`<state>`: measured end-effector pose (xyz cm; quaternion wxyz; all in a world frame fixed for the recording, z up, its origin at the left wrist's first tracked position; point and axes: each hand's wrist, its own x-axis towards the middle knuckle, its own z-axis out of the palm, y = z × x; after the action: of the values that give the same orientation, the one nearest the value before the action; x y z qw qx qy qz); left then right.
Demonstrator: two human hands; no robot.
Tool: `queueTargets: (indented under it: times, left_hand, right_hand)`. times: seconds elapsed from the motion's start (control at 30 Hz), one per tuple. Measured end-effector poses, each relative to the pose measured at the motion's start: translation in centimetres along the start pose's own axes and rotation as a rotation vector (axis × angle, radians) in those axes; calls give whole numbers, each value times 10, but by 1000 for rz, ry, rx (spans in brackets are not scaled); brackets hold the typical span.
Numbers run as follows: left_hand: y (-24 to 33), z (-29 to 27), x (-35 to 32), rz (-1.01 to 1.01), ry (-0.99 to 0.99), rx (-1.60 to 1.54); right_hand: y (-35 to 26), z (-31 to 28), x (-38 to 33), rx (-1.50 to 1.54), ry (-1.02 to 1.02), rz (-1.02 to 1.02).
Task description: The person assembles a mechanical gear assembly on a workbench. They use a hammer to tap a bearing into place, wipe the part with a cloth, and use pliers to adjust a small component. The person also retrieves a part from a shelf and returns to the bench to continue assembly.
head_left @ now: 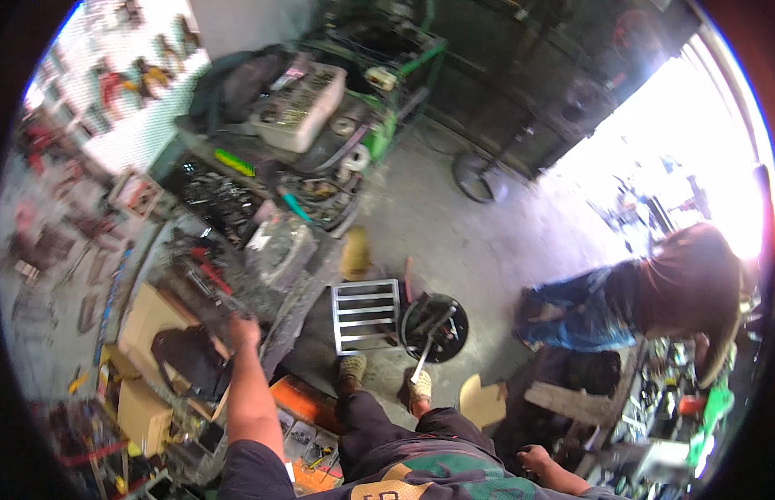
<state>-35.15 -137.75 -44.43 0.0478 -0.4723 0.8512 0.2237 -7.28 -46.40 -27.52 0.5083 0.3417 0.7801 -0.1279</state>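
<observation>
My left hand (pixel 245 331) reaches out over the edge of the cluttered workbench (pixel 275 329). Its fingers look curled at the end of a grey metal tool (pixel 219 293), but blur hides what they grip. A red-handled tool (pixel 208 268) lies just beyond. Beside my wrist is a dark bag-like thing (pixel 190 360) on cardboard (pixel 154 315). Low on the right, my right hand (pixel 535 459) hangs by my side with its fingers curled in; whatever they may hold is hidden. A silver slatted metal frame (pixel 366 317) and a round black stool-like thing (pixel 435 328) stand before my feet.
A white bin of small metal parts (pixel 300 112) sits on the far bench, near a green metal frame (pixel 396 108). Tools hang on the left wall panel (pixel 141 125). A person (pixel 654 296) bends over at the right beside a tool-covered bench (pixel 654 417). A fan (pixel 479 177) stands farther off.
</observation>
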Motion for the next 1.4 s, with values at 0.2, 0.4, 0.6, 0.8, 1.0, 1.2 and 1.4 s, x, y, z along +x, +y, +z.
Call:
queueTargets:
  times: [0.2, 0.4, 0.6, 0.8, 1.0, 1.2, 1.4]
  left_hand:
    - [-11, 53, 130, 36, -258, 380]
    - [-15, 83, 158, -235, -164, 301]
    - [9, 82, 168, -189, -45, 363]
    - [-1, 65, 127, -704, -235, -752]
    - [-59, 55, -46, 236, -16, -124]
    - [73, -5, -291, 950, -627, -394]
    - [247, -55, -542, 1455, -1300, -644]
  right_hand:
    - [3, 89, -127, -113, -265, 162]
    - [-15, 151, -174, 283, -177, 370]
    - [-39, 156, -158, 270, -99, 267]
    - [-65, 154, -134, 213, -18, 122]
    - [-134, 118, -109, 163, 111, -209]
    - [-208, 84, -156, 422, 246, -684]
    - [-176, 48, -215, 1026, 219, -1193]
